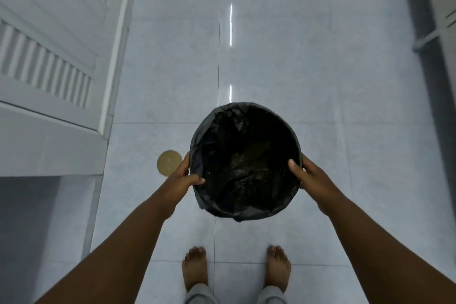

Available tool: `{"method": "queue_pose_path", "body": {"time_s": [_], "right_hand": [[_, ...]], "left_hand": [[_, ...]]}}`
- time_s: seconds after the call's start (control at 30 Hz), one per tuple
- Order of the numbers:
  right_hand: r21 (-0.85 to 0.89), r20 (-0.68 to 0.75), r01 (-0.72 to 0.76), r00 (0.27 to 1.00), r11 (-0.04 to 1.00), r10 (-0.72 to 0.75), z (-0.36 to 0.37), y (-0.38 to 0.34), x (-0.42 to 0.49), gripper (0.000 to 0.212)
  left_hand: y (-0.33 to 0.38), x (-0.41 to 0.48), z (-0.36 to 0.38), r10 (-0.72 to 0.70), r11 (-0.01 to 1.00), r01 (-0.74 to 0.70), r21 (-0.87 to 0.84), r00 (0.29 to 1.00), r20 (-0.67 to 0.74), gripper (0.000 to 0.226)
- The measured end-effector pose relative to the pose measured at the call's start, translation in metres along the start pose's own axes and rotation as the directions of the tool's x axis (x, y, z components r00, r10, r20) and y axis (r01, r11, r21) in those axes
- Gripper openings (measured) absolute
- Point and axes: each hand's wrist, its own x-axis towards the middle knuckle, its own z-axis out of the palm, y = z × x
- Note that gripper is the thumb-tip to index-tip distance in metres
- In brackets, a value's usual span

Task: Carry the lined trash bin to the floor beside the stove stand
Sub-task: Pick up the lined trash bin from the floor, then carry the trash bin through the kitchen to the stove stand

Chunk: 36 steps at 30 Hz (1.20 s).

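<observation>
The round trash bin [245, 160], lined with a crumpled black plastic bag, is seen from straight above in the middle of the head view. My left hand [183, 174] grips its left rim, thumb laid over the edge onto the liner. On the opposite side my right hand [307, 176] clasps the right rim, thumb also inside. The bin looks held above the pale tiled floor [320, 81], in front of my two bare feet [195, 266]. No stove stand shows in this view.
A white louvred door or cabinet front [54, 61] runs along the left. A round tan floor drain cover [169, 162] lies just left of my left hand. A dark strip and white frame [429, 32] border the far right. Light reflections streak the tiles ahead.
</observation>
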Motion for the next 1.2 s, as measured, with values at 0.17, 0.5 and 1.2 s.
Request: {"method": "queue_pose_path", "body": {"time_s": [0.17,0.5,1.2], "right_hand": [[-0.015,0.017,0.090,0.996,0.996,-0.090,-0.045,-0.110,-0.096,0.064],[-0.041,0.011,0.401,0.916,0.915,-0.401,-0.125,-0.333,-0.264,0.070],[0.056,-0.174,0.597,0.795,0.800,-0.581,-0.123,-0.618,-0.207,0.067]], "left_hand": [[0.112,-0.105,0.022,0.108,0.990,-0.110,-0.084,0.994,-0.023,0.081],[0.341,-0.275,0.045,0.484,0.872,-0.486,-0.057,0.874,-0.046,0.071],[0.622,-0.213,-0.042,0.683,0.708,-0.665,-0.239,0.730,-0.009,0.071]]}}
